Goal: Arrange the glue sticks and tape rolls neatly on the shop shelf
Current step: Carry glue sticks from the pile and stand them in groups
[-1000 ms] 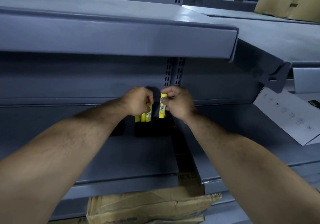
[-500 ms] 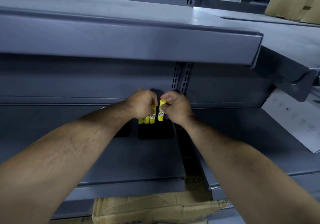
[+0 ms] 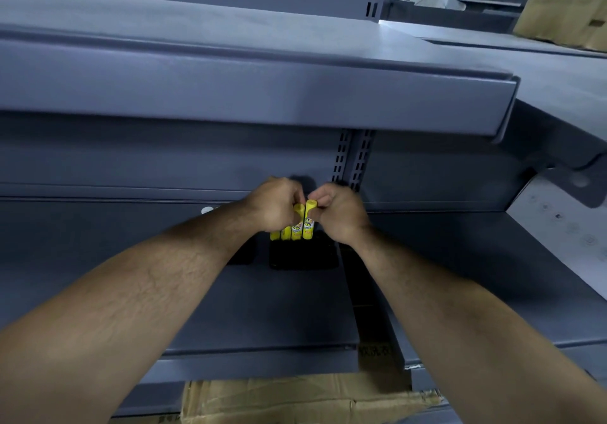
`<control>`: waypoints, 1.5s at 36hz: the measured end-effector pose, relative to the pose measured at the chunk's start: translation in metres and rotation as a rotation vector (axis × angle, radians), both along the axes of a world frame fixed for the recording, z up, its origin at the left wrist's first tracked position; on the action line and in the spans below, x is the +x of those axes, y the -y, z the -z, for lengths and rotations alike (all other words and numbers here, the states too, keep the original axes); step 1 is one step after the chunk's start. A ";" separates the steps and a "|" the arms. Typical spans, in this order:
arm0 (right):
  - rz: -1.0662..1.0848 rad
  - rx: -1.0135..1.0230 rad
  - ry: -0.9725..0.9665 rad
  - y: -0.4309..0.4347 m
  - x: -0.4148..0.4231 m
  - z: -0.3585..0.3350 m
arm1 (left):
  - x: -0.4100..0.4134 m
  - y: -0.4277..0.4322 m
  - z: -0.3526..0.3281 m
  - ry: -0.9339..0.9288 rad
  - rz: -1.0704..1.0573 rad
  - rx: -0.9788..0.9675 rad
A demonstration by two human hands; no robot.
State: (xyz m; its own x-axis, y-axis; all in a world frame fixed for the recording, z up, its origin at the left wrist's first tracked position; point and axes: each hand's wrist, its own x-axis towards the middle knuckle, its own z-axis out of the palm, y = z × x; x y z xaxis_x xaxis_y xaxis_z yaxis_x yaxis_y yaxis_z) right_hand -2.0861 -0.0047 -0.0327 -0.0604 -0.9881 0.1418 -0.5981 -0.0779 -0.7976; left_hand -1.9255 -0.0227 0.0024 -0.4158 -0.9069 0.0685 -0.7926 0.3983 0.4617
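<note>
We see both hands meeting at the far middle of the grey shelf [image 3: 262, 308], close beside each other. Our left hand [image 3: 276, 205] curls round a short row of yellow glue sticks [image 3: 289, 232], which stand upright and touch side by side, with the thumb lying across the front of one. Our right hand [image 3: 341, 213] pinches the rightmost glue stick [image 3: 309, 225] near its cap and holds it upright against the end of that row. The sticks stand at the far edge of a black tray [image 3: 303, 256] on the shelf. Behind the hands rises a slotted upright [image 3: 353, 157], and an upper shelf [image 3: 249, 95] juts out overhead. A cardboard box [image 3: 295, 400] lies below the shelf's near edge.
</note>
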 end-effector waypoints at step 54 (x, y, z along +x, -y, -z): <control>-0.540 -0.049 -0.868 -0.051 0.118 -0.073 | 0.133 -0.117 -0.039 0.475 -0.337 -0.097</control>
